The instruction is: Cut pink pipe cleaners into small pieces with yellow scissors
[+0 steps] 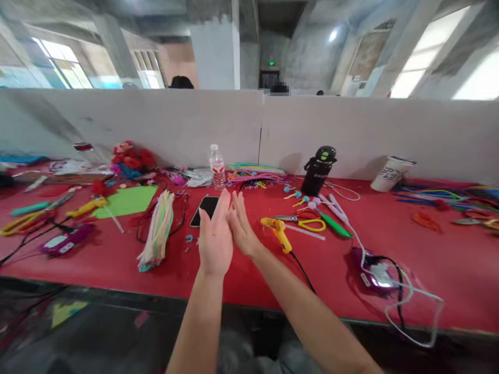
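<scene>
Over the red table, my left hand (pixel 215 240) and my right hand (pixel 242 226) are raised with their palms facing and touching along the fingers. The fingers of both are stretched out, and I see nothing held between them. A phone (pixel 205 210) lies just behind my left hand. Left of it is a bundle of pale pipe cleaners (pixel 159 228). To the right of my right hand lie a yellow hot glue gun (pixel 278 234), yellow-handled scissors (pixel 310 224) and a clear glue stick (pixel 307 232).
A water bottle (pixel 217 169), a black flask (pixel 318 171) and a white cup (pixel 391 174) stand near the partition (pixel 175 130). Purple power strips (pixel 376 275) with loose cables sit at both sides. The red table's (pixel 249 291) front edge runs below my wrists.
</scene>
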Tool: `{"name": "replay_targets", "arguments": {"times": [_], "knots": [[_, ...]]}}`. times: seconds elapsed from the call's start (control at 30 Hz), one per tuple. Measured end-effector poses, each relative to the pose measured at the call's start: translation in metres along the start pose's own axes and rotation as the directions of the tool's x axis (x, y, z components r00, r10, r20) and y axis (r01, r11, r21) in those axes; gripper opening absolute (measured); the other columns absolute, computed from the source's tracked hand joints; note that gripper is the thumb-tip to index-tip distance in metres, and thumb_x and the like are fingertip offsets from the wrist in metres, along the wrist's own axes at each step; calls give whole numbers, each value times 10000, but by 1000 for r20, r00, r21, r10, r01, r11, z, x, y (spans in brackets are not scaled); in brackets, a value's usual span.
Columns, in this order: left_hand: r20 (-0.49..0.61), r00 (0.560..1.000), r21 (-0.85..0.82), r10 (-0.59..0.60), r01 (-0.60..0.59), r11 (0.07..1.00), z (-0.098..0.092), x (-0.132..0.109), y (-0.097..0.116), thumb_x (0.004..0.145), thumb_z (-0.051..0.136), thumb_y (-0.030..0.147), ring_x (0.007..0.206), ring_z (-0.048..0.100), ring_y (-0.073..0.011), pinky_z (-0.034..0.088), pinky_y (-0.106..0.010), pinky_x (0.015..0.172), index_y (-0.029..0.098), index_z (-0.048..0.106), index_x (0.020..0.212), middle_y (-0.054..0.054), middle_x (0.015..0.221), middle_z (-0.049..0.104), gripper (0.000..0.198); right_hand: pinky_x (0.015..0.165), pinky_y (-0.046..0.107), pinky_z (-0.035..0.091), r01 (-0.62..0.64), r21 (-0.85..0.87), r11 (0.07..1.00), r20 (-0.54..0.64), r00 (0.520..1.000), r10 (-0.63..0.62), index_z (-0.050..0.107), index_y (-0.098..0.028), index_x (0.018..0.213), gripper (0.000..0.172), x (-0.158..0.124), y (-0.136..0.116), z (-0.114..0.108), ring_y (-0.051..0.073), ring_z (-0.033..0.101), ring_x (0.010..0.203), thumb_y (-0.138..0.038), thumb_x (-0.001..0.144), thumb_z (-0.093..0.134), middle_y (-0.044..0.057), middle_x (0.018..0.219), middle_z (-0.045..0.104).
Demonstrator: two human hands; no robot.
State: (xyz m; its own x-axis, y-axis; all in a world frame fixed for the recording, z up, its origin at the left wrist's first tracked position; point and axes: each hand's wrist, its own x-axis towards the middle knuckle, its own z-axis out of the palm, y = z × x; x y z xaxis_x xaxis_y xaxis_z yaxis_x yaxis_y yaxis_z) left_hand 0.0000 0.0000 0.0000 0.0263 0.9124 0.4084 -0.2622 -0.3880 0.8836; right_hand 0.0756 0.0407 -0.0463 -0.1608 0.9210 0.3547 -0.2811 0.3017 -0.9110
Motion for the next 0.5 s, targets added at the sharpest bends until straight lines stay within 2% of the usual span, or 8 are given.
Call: {"name": "replay_targets", "arguments": {"times": [0.1,0.13,0.2,0.27,0.33,0.4,0.5], "knots": [[-6,1000,285,-30,30,958,1,6,-21,877,108,639,1426,137,-203,20,-427,1167,327,307,1438,10,1533,237,672,1132,455,168,-183,253,950,92,982,165,213,-300,1474,750,-2,-14,12,182,149,1416,-724,858,151,-37,1546,168],[-48,999,441,-16,36,897,-1,9,-27,881,194,631,1435,80,-204,-50,-442,1157,346,358,1411,25,1533,236,624,1108,480,223,-228,314,921,123,972,199,260,-318,1456,752,-3,-19,13,203,235,1391,-730,851,89,-25,1517,270],[-109,993,698,55,37,715,-11,18,-36,884,293,598,1436,-44,-227,-176,-520,1093,369,393,1385,43,1541,201,560,1050,512,308,-304,374,876,211,948,239,390,-318,1389,837,-8,-29,12,249,357,1328,-771,801,3,15,1415,451],[-206,972,779,115,92,620,-27,28,-41,907,270,557,1431,-84,-236,-192,-562,1064,367,372,1396,39,1554,142,534,1015,511,353,-331,428,841,271,935,231,435,-313,1349,905,-13,-38,6,266,410,1289,-810,751,-28,36,1377,493],[-313,941,747,125,163,644,-44,37,-45,903,282,562,1434,-66,-236,-154,-556,1084,355,358,1405,26,1563,102,549,1019,496,355,-331,503,798,296,934,200,416,-305,1353,915,-16,-46,-1,259,413,1290,-822,737,-22,42,1409,456],[-406,910,617,89,201,761,-59,41,-49,890,290,586,1439,-9,-219,-68,-492,1136,309,348,1420,-5,1563,113,601,1041,484,336,-323,575,752,302,938,172,380,-296,1370,893,-17,-51,-6,246,390,1311,-815,751,-1,44,1448,402],[-486,874,323,9,171,931,-68,36,-53,878,278,616,1434,96,-191,71,-398,1166,298,324,1433,-12,1554,173,641,1054,482,324,-307,619,723,294,944,150,363,-299,1374,861,-16,-55,-8,236,353,1336,-811,764,38,39,1473,363]]}}
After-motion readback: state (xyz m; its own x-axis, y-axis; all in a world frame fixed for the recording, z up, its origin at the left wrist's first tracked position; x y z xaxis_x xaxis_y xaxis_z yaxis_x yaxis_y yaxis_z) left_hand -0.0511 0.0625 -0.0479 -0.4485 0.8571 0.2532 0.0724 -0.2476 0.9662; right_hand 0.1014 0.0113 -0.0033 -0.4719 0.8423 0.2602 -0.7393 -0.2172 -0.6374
